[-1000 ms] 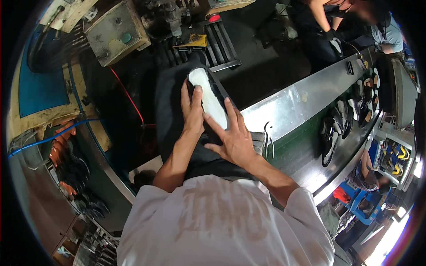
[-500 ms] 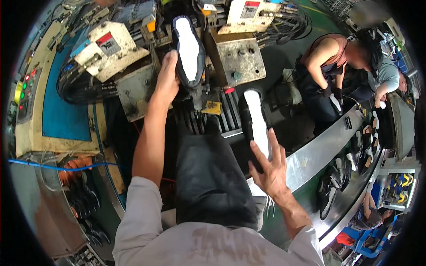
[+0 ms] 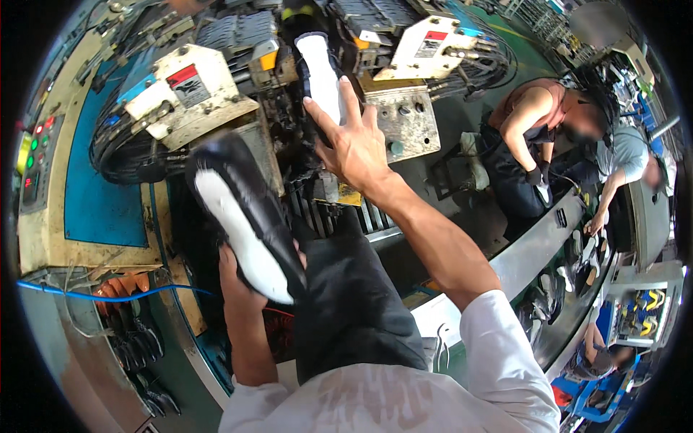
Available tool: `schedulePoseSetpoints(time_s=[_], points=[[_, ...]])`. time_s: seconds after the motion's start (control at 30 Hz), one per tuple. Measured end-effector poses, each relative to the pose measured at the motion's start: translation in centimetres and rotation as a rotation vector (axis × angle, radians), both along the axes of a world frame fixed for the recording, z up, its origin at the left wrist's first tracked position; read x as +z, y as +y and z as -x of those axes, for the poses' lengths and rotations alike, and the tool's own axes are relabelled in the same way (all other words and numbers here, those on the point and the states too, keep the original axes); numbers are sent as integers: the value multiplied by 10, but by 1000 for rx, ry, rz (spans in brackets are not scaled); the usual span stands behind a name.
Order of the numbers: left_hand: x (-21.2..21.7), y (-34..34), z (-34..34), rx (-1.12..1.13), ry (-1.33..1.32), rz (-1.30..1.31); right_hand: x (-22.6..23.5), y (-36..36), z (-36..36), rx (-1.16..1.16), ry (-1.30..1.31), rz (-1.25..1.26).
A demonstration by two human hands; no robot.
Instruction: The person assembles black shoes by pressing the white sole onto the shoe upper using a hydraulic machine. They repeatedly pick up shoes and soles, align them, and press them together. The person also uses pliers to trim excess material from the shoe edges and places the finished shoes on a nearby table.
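My left hand (image 3: 244,285) is closed around the lower end of a black shoe upper (image 3: 249,195) with a white bottom, tilted in front of the machine's left block. A second black shoe upper, its long white bottom (image 3: 318,65) facing me, stands in the middle of the machine (image 3: 415,119). Across its lower part lies my right hand (image 3: 354,141), gripping it with fingers on both edges. The lower end of that shoe upper is hidden behind this hand.
Hoses (image 3: 119,144) loop beside the machine's left side. A control panel with lit buttons (image 3: 36,162) is at far left. Shoes hang on a rack (image 3: 137,339) at lower left. On the right, a metal conveyor (image 3: 523,249) carries several shoes; co-workers (image 3: 530,130) sit beyond it.
My left hand has drawn a shoe upper out of the machine, down toward my lap. My right hand has moved up and left, bringing the other shoe upper into the machine's middle.
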State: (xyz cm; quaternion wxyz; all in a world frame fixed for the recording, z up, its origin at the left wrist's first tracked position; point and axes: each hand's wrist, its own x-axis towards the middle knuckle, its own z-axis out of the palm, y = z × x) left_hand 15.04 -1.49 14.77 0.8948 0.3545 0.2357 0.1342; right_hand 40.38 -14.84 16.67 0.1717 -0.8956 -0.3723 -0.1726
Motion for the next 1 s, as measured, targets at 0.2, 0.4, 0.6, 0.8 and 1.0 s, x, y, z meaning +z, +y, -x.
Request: schedulePoseSetpoints(time_s=[0.2,0.4,0.6,0.8,1.0], points=[[-33,-4,65,61,64,98,-28,12,1,-22,-103,-58],[-61,-15,81,77,97,-83,-39,9,-1,116,-271,-106],[-46,-29,46,-69,59,-87,-38,35,-34,117,-321,-121],[-41,-26,0,-188,35,-323,-18,64,-92,127,-381,-111],[-53,-24,-29,-163,173,-649,-4,95,-120,151,-315,-84]])
